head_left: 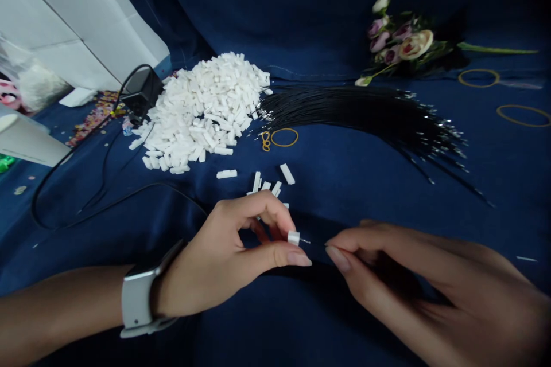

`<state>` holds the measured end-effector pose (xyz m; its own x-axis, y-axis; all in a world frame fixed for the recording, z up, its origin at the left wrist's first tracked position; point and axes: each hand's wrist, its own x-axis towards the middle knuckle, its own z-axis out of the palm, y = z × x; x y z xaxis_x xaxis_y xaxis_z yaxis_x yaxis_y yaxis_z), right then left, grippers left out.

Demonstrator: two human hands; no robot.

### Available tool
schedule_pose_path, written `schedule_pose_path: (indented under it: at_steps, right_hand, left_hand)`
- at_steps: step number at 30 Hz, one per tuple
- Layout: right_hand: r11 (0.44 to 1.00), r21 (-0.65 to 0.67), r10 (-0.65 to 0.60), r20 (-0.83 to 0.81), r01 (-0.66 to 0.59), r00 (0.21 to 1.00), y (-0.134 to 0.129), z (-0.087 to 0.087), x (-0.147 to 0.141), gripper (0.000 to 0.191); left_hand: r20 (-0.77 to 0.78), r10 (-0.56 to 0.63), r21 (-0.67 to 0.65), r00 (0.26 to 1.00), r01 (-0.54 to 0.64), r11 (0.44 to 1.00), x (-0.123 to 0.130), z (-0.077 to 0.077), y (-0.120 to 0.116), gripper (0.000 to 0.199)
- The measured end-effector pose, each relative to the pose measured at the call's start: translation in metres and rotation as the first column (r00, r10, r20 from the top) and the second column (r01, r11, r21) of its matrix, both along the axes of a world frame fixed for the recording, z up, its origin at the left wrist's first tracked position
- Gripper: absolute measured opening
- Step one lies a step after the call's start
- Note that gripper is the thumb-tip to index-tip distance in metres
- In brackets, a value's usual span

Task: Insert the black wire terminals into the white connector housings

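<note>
Apparently mid-threading: left hand [215, 264] pinches a white connector [293, 238], bare wire tip [305, 241] poking out, toward the tabletop's [331, 183] near edge. Right hand [473, 281] narrow, just beside; can't tell if holding anything. Next move likely calls for a fine pinch.

Back right: we see pink and cream flowers [400, 43] lying on blue cloth [495, 160] | left: we have a black adapter [140, 93] beside small colourful bits [97, 117] | far left: we spot a tilted white cup [34, 140], a shiny green piece [6, 163] near it | back left: we note a large white surface [99, 17]
</note>
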<state>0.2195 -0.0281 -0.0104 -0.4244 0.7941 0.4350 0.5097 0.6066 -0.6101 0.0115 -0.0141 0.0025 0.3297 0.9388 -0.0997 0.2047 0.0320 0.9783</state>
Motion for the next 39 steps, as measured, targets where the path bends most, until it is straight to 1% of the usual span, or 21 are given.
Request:
schedule_pose_path:
  at_steps: [2,4,7,12,15,17,21,24,29,33,35,39]
  right_hand:
    - [0.999,0.030,-0.017,0.009,0.016,1.000,0.000,0.000,0.000,0.009]
    - [0.999,0.033,-0.023,0.021,0.022,1.000,0.000,0.000,0.000,0.011]
    - [1.000,0.009,-0.006,0.020,0.005,1.000,-0.001,0.001,0.000,0.011]
    - [1.000,-0.010,-0.012,-0.008,0.012,1.000,-0.002,0.000,0.000,0.011]
    - [0.999,-0.036,0.001,-0.005,-0.001,1.000,-0.001,0.001,-0.001,0.010]
    - [0.999,-0.052,-0.015,0.012,0.016,1.000,-0.002,0.001,-0.002,0.010]
    - [0.997,-0.030,-0.070,0.070,0.072,0.995,-0.004,-0.002,-0.003,0.021]
    - [0.997,-0.016,-0.073,0.084,0.075,0.994,-0.006,-0.006,-0.004,0.025]
    - [0.998,-0.049,-0.045,0.054,0.047,0.998,-0.005,-0.006,-0.005,0.020]
    - [0.994,-0.109,0.024,-0.004,-0.024,1.000,-0.003,-0.006,-0.005,0.013]
    - [0.994,-0.097,0.050,-0.007,-0.051,0.999,-0.003,-0.008,-0.005,0.012]
    - [0.997,-0.042,0.070,0.008,-0.069,0.998,-0.004,-0.013,-0.007,0.011]
  left_hand:
    - [0.003,-0.003,-0.004,1.000,0.003,1.000,0.000,0.000,0.000,0.018]
    - [0.010,-0.011,-0.002,1.000,0.011,1.000,0.000,0.000,0.001,0.018]
    - [0.010,-0.015,0.003,1.000,0.015,1.000,0.000,0.000,0.000,0.019]
    - [-0.011,-0.011,0.011,1.000,0.011,1.000,0.000,0.001,0.000,0.018]
    - [-0.032,-0.005,0.013,0.999,0.005,1.000,0.001,0.001,0.001,0.018]
    - [-0.046,-0.003,0.017,0.999,0.003,1.000,0.002,0.001,0.001,0.017]
    - [-0.079,-0.005,0.026,0.997,0.007,1.000,0.002,0.001,0.000,0.017]
    - [-0.096,-0.020,0.052,0.995,0.025,0.998,0.002,0.001,0.000,0.016]
    - [-0.140,-0.027,0.105,0.990,0.042,0.994,0.003,0.000,0.000,0.013]
    - [-0.201,-0.027,0.189,0.979,0.066,0.980,0.003,-0.001,0.000,0.011]
    - [-0.239,-0.016,0.224,0.971,0.072,0.972,0.003,-0.002,0.000,0.010]
    - [-0.281,-0.019,0.246,0.960,0.091,0.965,0.004,-0.002,-0.002,0.010]
